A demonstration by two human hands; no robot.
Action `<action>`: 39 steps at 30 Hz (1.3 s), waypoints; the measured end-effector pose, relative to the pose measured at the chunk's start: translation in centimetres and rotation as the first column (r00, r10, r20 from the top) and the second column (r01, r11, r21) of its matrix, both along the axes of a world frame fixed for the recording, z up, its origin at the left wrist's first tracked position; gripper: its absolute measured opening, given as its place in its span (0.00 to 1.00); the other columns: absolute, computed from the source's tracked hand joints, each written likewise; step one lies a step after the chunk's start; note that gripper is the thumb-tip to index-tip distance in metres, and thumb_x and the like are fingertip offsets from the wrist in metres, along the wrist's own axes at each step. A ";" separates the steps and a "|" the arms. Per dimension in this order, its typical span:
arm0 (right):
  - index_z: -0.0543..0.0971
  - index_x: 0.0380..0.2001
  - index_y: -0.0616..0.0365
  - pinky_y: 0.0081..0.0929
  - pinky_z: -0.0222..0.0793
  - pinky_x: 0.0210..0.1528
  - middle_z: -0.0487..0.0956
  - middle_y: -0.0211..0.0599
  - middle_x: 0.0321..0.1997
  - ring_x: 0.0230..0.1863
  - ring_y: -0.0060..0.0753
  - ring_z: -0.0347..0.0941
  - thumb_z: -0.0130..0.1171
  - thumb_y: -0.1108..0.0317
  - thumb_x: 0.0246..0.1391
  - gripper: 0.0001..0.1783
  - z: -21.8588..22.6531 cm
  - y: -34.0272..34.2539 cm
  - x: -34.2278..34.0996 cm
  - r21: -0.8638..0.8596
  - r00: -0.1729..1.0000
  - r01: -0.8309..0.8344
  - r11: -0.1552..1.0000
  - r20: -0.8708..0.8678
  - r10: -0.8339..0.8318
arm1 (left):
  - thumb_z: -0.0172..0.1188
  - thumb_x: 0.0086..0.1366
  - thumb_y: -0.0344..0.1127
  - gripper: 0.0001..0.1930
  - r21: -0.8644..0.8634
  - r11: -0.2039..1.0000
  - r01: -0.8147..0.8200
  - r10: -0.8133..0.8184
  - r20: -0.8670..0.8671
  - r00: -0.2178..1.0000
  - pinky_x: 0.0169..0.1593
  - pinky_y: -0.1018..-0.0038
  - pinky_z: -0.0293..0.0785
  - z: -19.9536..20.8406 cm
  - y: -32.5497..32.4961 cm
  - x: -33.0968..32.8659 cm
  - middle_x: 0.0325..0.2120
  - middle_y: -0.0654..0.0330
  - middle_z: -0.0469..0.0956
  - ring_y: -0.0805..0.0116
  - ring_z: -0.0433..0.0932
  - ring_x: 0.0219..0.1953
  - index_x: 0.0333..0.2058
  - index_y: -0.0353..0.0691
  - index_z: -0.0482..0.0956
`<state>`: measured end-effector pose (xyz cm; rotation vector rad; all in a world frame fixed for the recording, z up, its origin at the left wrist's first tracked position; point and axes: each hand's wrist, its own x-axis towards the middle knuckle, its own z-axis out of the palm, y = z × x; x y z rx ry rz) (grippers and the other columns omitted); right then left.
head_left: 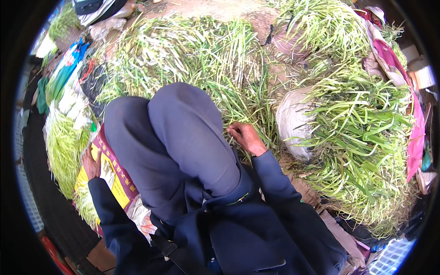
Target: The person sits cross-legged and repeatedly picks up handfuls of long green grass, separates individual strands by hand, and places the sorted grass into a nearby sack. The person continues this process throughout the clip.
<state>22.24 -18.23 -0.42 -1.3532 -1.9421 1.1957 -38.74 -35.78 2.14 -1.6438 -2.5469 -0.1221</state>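
**Reporter:** Bare earth shows at the top, and green heaps crowd every side of you. What is in hand?

**Worker:** I sit with my knees drawn up in dark blue trousers. My right hand rests on the loose green stalks piled in front of me, at the near edge of that heap, just beside my knee. Its grip is curled, fingertips pressed into the stalks; whether it has closed on any single stalk, I cannot tell from here.

**Reporter:** And the left?

**Worker:** My left hand lies on the yellow and red printed sack at my side, where a tidier bundle of stalks is laid out. Its fingers are hidden behind the sack's edge, so I cannot tell whether that grip is spread or pressed together.

**Reporter:** How would you do this well?

**Worker:** To my mind, gather a small bunch near the pale ends, not a fistful, and draw it along the lie of the stalks so nothing snaps or tangles. Keep the ends level, as in the laid bundle.

**Reporter:** What else is near?

**Worker:** A white woven sack under another heap to my right, with a pink cloth behind it.
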 end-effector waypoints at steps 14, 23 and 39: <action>0.80 0.38 0.61 0.28 0.72 0.42 0.83 0.37 0.33 0.36 0.28 0.79 0.64 0.62 0.54 0.14 -11.4 19.7 1.9 0.011 0.907 0.418 0.908 0.047 -0.418 | 0.62 0.66 0.43 0.18 0.220 0.936 0.276 -0.351 0.497 0.794 0.49 0.66 0.75 -0.7 26.6 21.8 0.40 0.47 0.83 0.58 0.82 0.41 0.46 0.35 0.81; 0.75 0.49 0.69 0.42 0.72 0.52 0.80 0.55 0.47 0.47 0.56 0.78 0.64 0.54 0.52 0.30 -16.7 30.2 0.5 0.182 0.775 0.543 0.820 0.268 -0.572 | 0.61 0.67 0.36 0.12 0.200 0.937 0.286 -0.340 0.709 0.618 0.42 0.72 0.75 -4.3 31.2 26.0 0.28 0.53 0.83 0.67 0.82 0.32 0.43 0.33 0.82; 0.74 0.50 0.64 0.19 0.68 0.10 0.76 0.44 0.32 0.17 0.24 0.68 0.62 0.68 0.57 0.20 -14.8 31.3 -9.0 0.025 0.940 0.280 0.960 0.196 -0.279 | 0.64 0.64 0.30 0.08 0.229 0.930 0.286 -0.351 0.783 0.514 0.34 0.76 0.77 -8.0 31.3 27.9 0.29 0.53 0.83 0.70 0.83 0.29 0.38 0.31 0.83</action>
